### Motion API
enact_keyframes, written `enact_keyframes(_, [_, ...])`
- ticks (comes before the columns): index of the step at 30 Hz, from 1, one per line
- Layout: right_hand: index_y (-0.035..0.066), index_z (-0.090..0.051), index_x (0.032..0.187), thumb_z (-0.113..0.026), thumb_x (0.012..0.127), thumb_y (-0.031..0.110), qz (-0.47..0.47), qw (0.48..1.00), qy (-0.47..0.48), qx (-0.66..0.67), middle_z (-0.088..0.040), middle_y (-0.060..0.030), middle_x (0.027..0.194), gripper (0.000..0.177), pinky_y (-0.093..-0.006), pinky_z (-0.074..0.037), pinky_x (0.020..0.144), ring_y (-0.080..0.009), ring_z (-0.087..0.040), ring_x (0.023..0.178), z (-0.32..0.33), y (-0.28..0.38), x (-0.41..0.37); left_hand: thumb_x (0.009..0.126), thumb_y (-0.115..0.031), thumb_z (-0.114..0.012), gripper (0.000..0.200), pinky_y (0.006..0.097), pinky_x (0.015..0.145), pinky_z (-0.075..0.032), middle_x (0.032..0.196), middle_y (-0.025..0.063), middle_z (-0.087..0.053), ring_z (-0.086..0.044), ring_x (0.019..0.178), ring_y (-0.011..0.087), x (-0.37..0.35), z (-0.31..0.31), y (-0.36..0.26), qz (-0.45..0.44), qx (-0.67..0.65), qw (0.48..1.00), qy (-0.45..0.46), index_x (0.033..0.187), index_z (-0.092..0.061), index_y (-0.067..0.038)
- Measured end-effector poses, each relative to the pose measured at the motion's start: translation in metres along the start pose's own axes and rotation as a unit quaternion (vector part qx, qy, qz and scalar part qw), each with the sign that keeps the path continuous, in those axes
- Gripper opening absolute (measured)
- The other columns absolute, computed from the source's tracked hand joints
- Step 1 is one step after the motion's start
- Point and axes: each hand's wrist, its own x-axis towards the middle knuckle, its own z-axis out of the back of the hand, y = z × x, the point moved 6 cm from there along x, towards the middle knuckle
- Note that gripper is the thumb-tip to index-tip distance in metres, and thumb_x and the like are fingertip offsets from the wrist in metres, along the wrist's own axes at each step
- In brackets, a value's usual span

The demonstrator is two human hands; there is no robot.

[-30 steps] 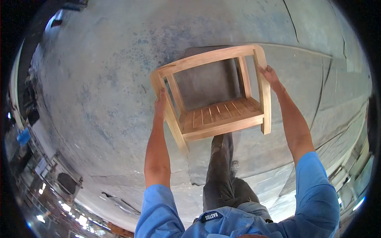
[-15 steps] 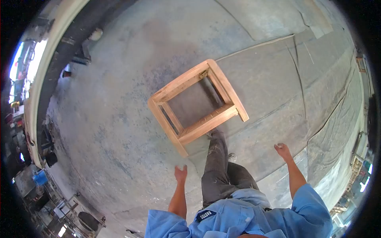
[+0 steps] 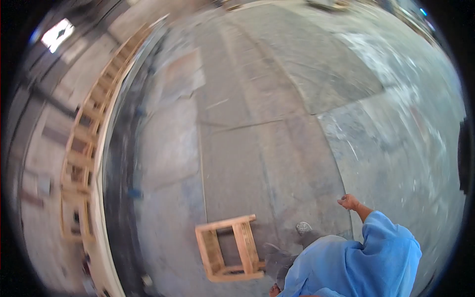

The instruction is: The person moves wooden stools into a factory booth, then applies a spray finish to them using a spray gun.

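Note:
My right hand hangs out over the floor, away from any object. Its fingers are loosely bent and slightly apart, with nothing visible in them. Only a small part of my left hand shows at the bottom edge, beside my trouser leg; its fingers are too hidden to read. The nearest object is a light wooden frame, like a small stool or chair base without a seat, on the floor to the left of my legs. A gap separates it from my right hand; its distance from my left hand is hard to judge.
Flat sheets with raised edges and seams cover parts of the floor. Along the left runs a long pale-edged ledge with a dark side. Beyond it stands a row of similar wooden frames. My shoe is on the floor.
My view has swung round, and the wooden frame now appears lower, at my left side. My left hand has dropped almost out of sight. The row of wooden frames has come into view.

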Motion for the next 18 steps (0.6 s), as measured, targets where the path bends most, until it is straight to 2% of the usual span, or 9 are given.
enact_keyframes(1, [-0.005,-0.068,0.095,-0.058,0.081,0.046,-0.039,0.999,-0.012,0.009,-0.068,-0.0236,0.081,0.054,-0.0402,-0.052,0.077,-0.0327,-0.068,0.083,0.007,-0.018,-0.021,0.093,-0.039,-0.047,0.045,0.0483,0.094,-0.042,0.121,0.0262,-0.054,-0.052,0.112,0.0427,0.015,0.015,-0.025,-0.021,0.022,0.999,0.012,0.117,-0.058,-0.003])
enact_keyframes(4, [-0.004,-0.069,0.089,-0.059,0.081,0.043,-0.127,0.981,-0.048,0.137,-0.068,-0.0208,0.073,0.049,-0.0406,-0.053,0.071,-0.0307,-0.068,0.072,0.017,-0.069,-0.081,0.093,-0.039,-0.046,0.045,0.0492,0.095,-0.041,0.123,0.0255,-0.052,-0.051,0.113,0.0424,0.047,0.051,-0.104,-0.077,0.081,0.993,0.045,0.118,-0.058,-0.003])
enact_keyframes(7, [-0.002,-0.069,0.084,-0.059,0.081,0.041,-0.204,0.958,-0.104,0.170,-0.065,-0.0176,0.064,0.044,-0.0411,-0.053,0.062,-0.0284,-0.066,0.062,0.003,-0.114,-0.125,0.093,-0.039,-0.046,0.044,0.0501,0.095,-0.041,0.125,0.0247,-0.050,-0.050,0.114,0.0421,0.064,0.072,-0.182,-0.124,0.126,0.981,0.075,0.119,-0.057,-0.004])
enact_keyframes(10, [-0.001,-0.069,0.087,-0.059,0.081,0.040,-0.284,0.940,-0.048,0.182,-0.065,-0.0155,0.064,0.042,-0.0411,-0.052,0.058,-0.0265,-0.065,0.060,-0.008,-0.119,-0.168,0.093,-0.038,-0.046,0.044,0.0510,0.095,-0.040,0.127,0.0240,-0.048,-0.049,0.115,0.0418,0.077,0.080,-0.237,-0.162,0.160,0.968,0.102,0.120,-0.057,-0.005])
enact_keyframes(13, [0.002,-0.068,0.100,-0.061,0.086,0.041,-0.265,0.944,0.012,0.198,-0.063,-0.0073,0.065,0.043,-0.0335,-0.050,0.050,-0.0197,-0.060,0.055,-0.035,-0.115,-0.177,0.093,-0.038,-0.046,0.043,0.0519,0.095,-0.040,0.129,0.0233,-0.046,-0.049,0.116,0.0415,0.083,0.074,-0.272,-0.188,0.191,0.954,0.135,0.120,-0.057,-0.006])
enact_keyframes(15, [0.005,-0.069,0.104,-0.060,0.087,0.042,-0.247,0.941,0.032,0.230,-0.063,-0.0061,0.066,0.042,-0.0324,-0.050,0.052,-0.0183,-0.059,0.056,-0.040,-0.102,-0.181,0.093,-0.038,-0.046,0.043,0.0525,0.096,-0.039,0.130,0.0228,-0.045,-0.048,0.117,0.0413,0.085,0.065,-0.292,-0.203,0.215,0.942,0.158,0.121,-0.056,-0.006])
enact_keyframes(18, [0.006,-0.069,0.104,-0.059,0.087,0.042,-0.227,0.940,-0.006,0.256,-0.064,-0.0071,0.067,0.041,-0.0317,-0.050,0.053,-0.0179,-0.059,0.057,-0.025,-0.085,-0.177,0.093,-0.037,-0.046,0.043,0.0534,0.096,-0.039,0.133,0.0221,-0.043,-0.047,0.118,0.0410,0.088,0.045,-0.321,-0.224,0.252,0.922,0.189,0.121,-0.056,-0.007])
